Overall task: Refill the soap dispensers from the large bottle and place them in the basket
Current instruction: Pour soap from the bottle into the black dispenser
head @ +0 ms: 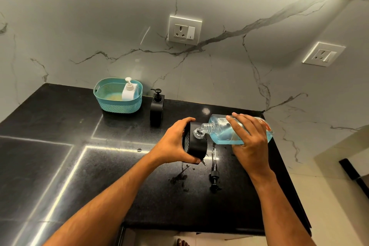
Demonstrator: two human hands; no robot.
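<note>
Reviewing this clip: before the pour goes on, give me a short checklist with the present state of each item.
1. Large bottle mouth lined up with the black dispenser opening: ok.
2. Left hand grips the dispenser: ok.
3. Right hand holds the tilted bottle: ok.
4. Fill level inside the dispenser: cannot tell, body opaque.
5. Countertop dry near the dispenser: not ok, dark spots in front of it.
6. Pump head within reach, lying beside the dispenser: ok.
</note>
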